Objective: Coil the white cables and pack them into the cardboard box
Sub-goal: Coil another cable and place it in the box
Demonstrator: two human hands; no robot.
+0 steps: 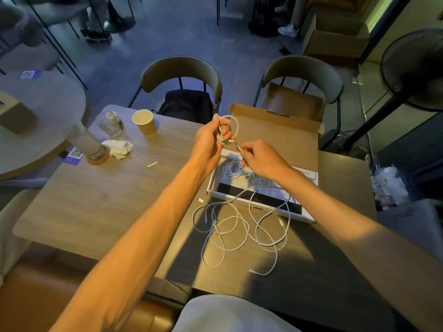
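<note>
Left hand [211, 140] grips a thin white cable coil [233, 125], right hand [261, 159] pinches its tail, over the brown cardboard box [282, 135] at the table's [96, 200] far edge.

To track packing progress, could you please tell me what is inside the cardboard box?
Inside the cardboard box lies a bundle of white cables on printed paper. The right hand covers part of the interior, so the count is unclear.

Loose cables [239, 226] sprawl before the open cardboard box [275, 133].
</note>
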